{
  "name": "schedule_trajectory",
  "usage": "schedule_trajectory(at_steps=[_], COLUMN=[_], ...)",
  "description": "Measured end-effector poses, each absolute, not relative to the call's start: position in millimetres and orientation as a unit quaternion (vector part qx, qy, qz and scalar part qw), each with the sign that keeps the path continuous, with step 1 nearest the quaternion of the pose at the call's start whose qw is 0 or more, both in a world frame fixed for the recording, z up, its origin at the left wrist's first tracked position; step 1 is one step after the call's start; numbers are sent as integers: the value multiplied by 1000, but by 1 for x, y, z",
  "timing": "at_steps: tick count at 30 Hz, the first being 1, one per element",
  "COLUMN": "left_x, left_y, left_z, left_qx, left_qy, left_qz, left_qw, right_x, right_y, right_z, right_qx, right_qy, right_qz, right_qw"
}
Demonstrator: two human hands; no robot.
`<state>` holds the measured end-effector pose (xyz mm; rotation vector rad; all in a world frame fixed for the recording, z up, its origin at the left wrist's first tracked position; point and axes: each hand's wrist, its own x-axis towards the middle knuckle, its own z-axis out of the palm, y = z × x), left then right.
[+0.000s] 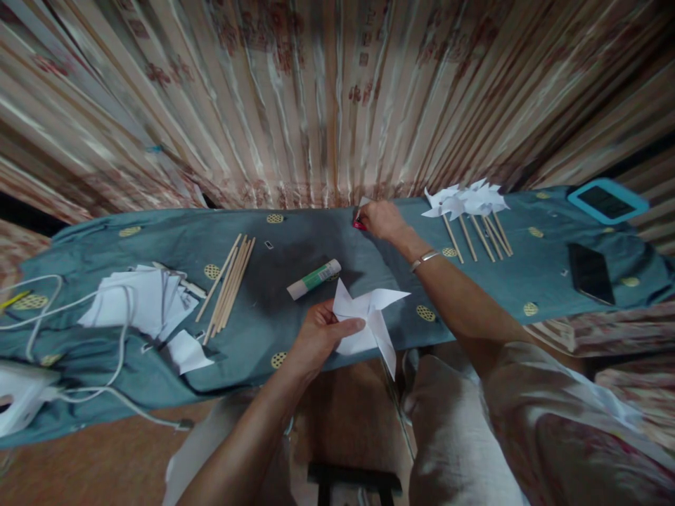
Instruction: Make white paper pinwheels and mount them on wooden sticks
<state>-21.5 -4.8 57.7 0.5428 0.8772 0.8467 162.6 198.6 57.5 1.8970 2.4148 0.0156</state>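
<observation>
My left hand [321, 334] pinches a white paper pinwheel [363, 316] near its middle, thumb on top, above the table's front edge. Its folded blades spread outward. Toward the back edge, my right hand [384, 221] has its fingers closed down at a small red object [359, 223], with something pale beside it. The fingers cover most of that object, so its kind does not show. Between the hands lies a glue stick [314, 279] with a green and white label, just beyond the pinwheel.
Finished pinwheels [467, 200] on sticks lie at the back right. Loose wooden sticks [229, 288] and a stack of white paper [142, 302] are on the left, near a white cable [122, 344]. A phone [590, 273] and a blue-framed device [609, 200] rest far right.
</observation>
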Motion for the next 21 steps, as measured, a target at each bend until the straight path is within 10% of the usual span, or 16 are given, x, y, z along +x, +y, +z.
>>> schedule_trajectory(at_steps=[21], left_x=[-18], left_y=[-3], left_z=[58], left_qx=[242], left_qy=[420], left_qz=[393], left_qw=[782], right_x=[149], right_y=[198], right_z=[62], right_qx=[562], right_qy=[826], right_qz=[-14], right_qw=[29])
